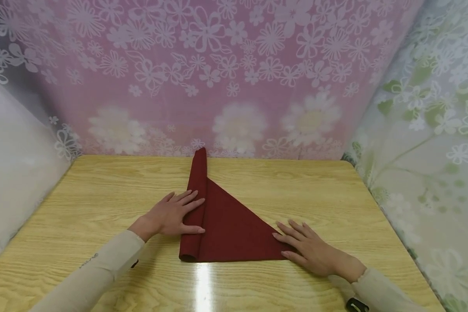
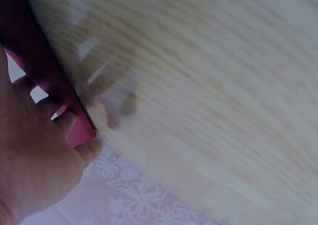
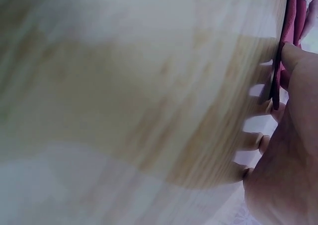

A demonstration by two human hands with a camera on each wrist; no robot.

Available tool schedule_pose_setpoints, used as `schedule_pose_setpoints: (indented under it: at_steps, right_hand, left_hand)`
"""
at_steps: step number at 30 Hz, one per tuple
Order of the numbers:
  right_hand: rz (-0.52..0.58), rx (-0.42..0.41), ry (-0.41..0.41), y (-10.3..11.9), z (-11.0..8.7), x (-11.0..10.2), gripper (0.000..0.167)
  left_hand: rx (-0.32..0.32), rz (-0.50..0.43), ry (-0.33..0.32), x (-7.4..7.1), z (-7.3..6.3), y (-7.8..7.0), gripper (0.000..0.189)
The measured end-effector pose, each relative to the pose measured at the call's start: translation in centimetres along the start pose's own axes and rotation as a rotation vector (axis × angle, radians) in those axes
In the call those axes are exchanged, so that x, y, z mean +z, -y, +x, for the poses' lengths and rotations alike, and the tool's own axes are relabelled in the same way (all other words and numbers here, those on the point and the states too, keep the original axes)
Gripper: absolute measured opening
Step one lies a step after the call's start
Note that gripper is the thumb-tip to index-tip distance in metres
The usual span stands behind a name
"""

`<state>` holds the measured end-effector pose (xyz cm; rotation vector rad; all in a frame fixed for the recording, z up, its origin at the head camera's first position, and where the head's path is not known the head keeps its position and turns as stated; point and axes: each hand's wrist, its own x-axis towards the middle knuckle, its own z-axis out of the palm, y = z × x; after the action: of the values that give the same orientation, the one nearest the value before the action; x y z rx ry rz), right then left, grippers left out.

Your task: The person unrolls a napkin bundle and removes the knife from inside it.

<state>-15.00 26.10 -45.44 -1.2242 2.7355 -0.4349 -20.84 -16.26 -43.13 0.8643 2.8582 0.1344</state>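
A dark red cloth (image 1: 237, 229) lies on the table, its left side wound into a long roll (image 1: 198, 182) that narrows toward the far edge. The rest spreads flat as a triangle pointing right. Across the middle of the roll rests my left hand (image 1: 175, 214), fingers extended and thumb apart. My right hand (image 1: 313, 249) lies over the cloth's right corner with its fingers spread, hiding the tip. In the left wrist view, the left hand (image 2: 37, 155) reaches over the cloth (image 2: 49, 81). The right wrist view has the right hand (image 3: 293, 140) touching the cloth's edge (image 3: 289, 26).
The wood-grain table (image 1: 374, 216) has its back edge against a pink flowered curtain (image 1: 171, 86). The roll's far end reaches that edge. Pale sheets hang along the left side (image 1: 15, 173) and the right side (image 1: 424, 164).
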Motion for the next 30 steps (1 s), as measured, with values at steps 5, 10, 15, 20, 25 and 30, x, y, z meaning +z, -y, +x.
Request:
schedule_pose_setpoints:
  at_steps: [5, 10, 15, 20, 25, 30]
  right_hand:
    - [-0.011, 0.003, -0.003, -0.1, 0.0, -0.3, 0.048]
    - [-0.014, -0.011, -0.018, -0.2, 0.0, -0.1, 0.047]
    - [-0.003, -0.021, -0.018, 0.1, 0.1, 0.1, 0.047]
    - [0.024, -0.011, 0.002, 0.4, 0.0, 0.1, 0.048]
    - [0.012, -0.003, 0.026, 0.3, 0.0, -0.2, 0.048]
    - [0.005, -0.01, 0.026, 0.2, 0.0, -0.5, 0.047]
  left_hand:
    - [0.014, 0.011, 0.002, 0.0, 0.1, -0.2, 0.092]
    - [0.027, 0.035, -0.015, 0.3, 0.0, -0.2, 0.091]
    - [0.025, 0.062, -0.033, 0.8, -0.5, -0.1, 0.091]
    - [0.03, 0.067, -0.045, 1.1, -0.7, -0.1, 0.089]
    - [0.027, 0.072, -0.051, 0.8, -0.5, -0.2, 0.09]
    - [0.026, 0.056, -0.039, 0.3, -0.3, -0.3, 0.09]
